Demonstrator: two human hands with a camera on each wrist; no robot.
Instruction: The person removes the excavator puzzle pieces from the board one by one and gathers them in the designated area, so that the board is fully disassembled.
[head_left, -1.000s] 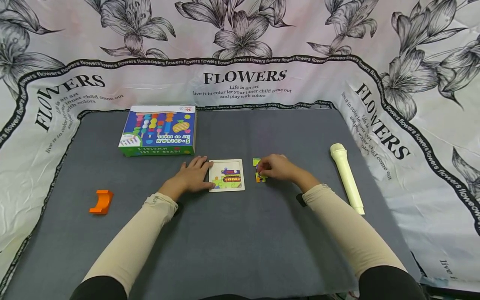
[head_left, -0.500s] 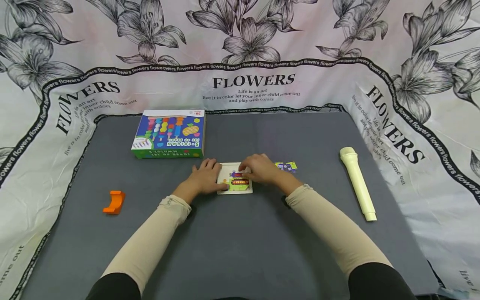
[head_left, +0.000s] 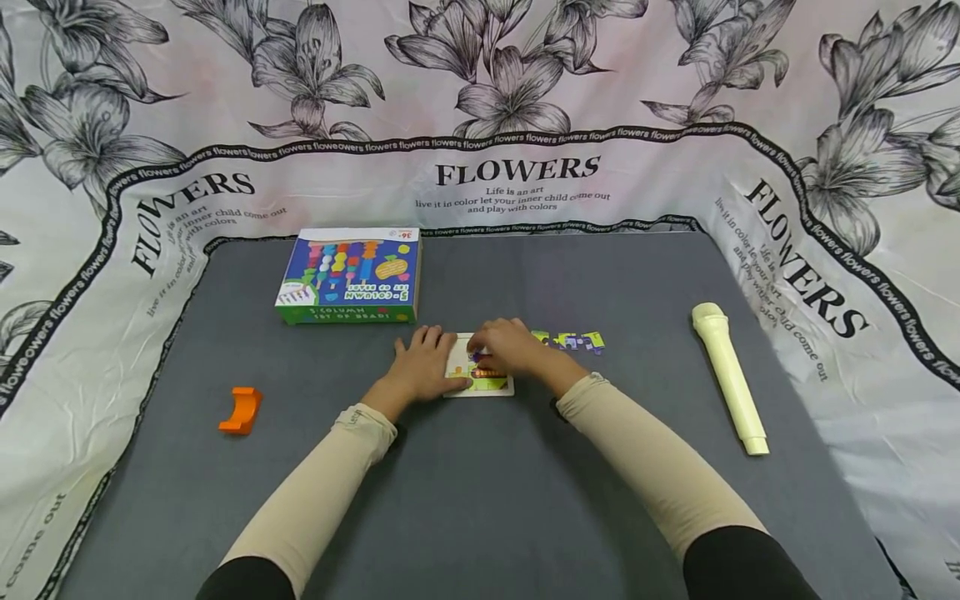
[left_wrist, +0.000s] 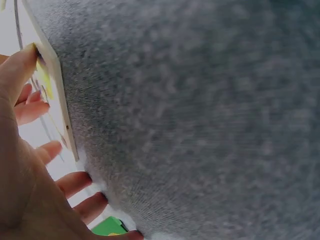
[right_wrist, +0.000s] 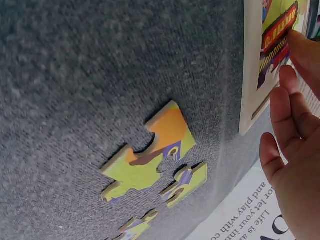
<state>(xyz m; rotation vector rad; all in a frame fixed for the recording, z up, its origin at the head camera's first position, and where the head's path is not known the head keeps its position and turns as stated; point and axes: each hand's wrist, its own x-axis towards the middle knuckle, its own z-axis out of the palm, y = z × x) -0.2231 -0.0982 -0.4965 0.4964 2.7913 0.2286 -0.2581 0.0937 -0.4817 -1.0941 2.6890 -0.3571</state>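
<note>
A small square puzzle board [head_left: 460, 360] with a pale rim lies mid-table, with colourful pieces fitted in it. My left hand [head_left: 420, 367] rests at its left side with fingers spread, thumb over the lower rim; in the left wrist view the thumb [left_wrist: 22, 70] touches the board's edge. Over the board's upper part, my right hand [head_left: 510, 346] pinches a puzzle piece, mostly hidden by the curled fingers. Several loose puzzle pieces [head_left: 572, 342] in green, purple and orange lie right of the board, partly behind the right hand; the right wrist view shows one orange-and-green piece [right_wrist: 170, 130] close up.
A blue and green toy box [head_left: 348, 279] stands behind and left of the board. An orange curved block [head_left: 242, 411] lies at far left, a pale yellow tube [head_left: 729, 375] at far right. White flower-printed cloth [head_left: 517, 196] borders the grey table surface.
My right hand has moved left from the loose pieces onto the board. The left hand stays at the board's side, its thumb now further over the rim. The head view has shifted slightly.
</note>
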